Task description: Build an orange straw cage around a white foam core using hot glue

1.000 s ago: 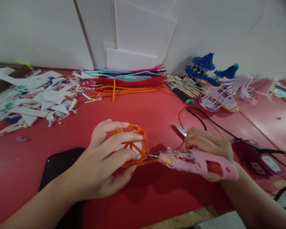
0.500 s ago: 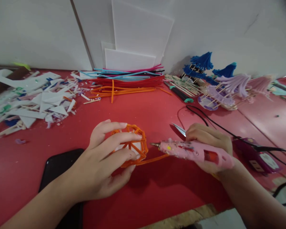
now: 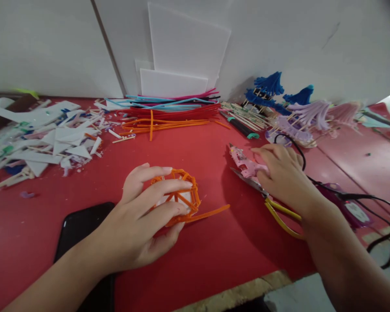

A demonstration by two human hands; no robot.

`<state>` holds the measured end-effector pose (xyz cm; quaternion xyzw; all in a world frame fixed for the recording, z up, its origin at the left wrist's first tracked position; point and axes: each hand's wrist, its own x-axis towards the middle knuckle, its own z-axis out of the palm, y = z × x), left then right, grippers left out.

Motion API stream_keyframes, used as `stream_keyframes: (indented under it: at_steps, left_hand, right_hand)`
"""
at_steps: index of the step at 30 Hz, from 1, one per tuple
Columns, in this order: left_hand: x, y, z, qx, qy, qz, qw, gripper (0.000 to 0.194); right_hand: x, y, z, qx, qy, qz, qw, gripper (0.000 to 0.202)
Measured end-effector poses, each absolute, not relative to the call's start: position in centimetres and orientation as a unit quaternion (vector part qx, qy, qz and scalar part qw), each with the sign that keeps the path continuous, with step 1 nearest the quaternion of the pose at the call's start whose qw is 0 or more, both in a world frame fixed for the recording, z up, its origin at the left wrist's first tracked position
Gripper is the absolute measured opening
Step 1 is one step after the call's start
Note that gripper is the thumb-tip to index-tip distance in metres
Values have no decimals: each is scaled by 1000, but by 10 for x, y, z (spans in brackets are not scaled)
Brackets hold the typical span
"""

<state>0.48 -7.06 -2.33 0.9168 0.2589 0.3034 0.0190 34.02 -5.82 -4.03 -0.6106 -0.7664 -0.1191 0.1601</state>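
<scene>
Gun (image 3: 242,162) withdrawn from frame (image 3: 195,193), strip (image 3: 212,213) free-ended | my left hand (image 3: 133,221) pinches frame | my right hand (image 3: 284,175) half-curled at gun, grip unclear

The left hand (image 3: 139,216) is bare, with long, slender fingers (image 3: 164,188) that taper gently towards rounded tips. Short, smooth fingernails (image 3: 167,170) show at some of them — trimmed close, by the look of it. The back of the hand is broad and smooth, running into a narrower wrist (image 3: 100,242). The left forearm (image 3: 61,275) is bare too, widening towards the lower edge of the head view.

The right hand (image 3: 284,175) is likewise bare, with slim fingers and softly rounded knuckles. Its wrist (image 3: 318,212) leads into a bare right forearm (image 3: 344,251) — fuller further down, where shadow blurs its surface detail.
</scene>
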Motion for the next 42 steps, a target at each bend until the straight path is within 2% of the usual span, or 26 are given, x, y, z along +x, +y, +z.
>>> stream_keyframes:
  at_steps: [2, 4, 7, 9, 12, 16, 22, 32, 37, 42]
  left_hand:
    - [5, -70, -23, 917, 257, 304, 17, 15]
    - [6, -69, -22, 915, 260, 309, 20, 16]
    - [6, -69, -21, 914, 266, 307, 16, 18]
    - [5, -69, -21, 916, 266, 299, 11, 19]
    - [4, -69, -22, 917, 264, 298, 14, 20]
    - [3, -70, -22, 918, 259, 300, 23, 18]
    - [4, -70, -23, 921, 256, 292, 41, 20]
    - [2, -70, -22, 922, 252, 288, 52, 19]
    - [2, -68, -22, 931, 235, 276, 45, 23]
    - [1, -70, -21, 926, 242, 288, 47, 22]
  right_hand:
    - [318, -70, -21, -540, -808, -72, 222, 22]
    - [292, -82, -3, -464, -860, 51, 205, 10]
    - [262, -96, 8, -422, -884, 148, 137, 20]
    - [251, -98, 7, -414, -888, 169, 108, 15]
    - [249, -94, 0, -388, -887, 198, 151, 7]
    - [252, -90, -6, -352, -882, 199, 241, 12]
    - [250, -85, -7, -342, -876, 196, 279, 8]
    - [251, -77, -7, -338, -881, 214, 254, 5]
    - [251, -76, -8, -336, -881, 222, 248, 25]
    - [250, -74, -9, -328, -885, 225, 243, 23]
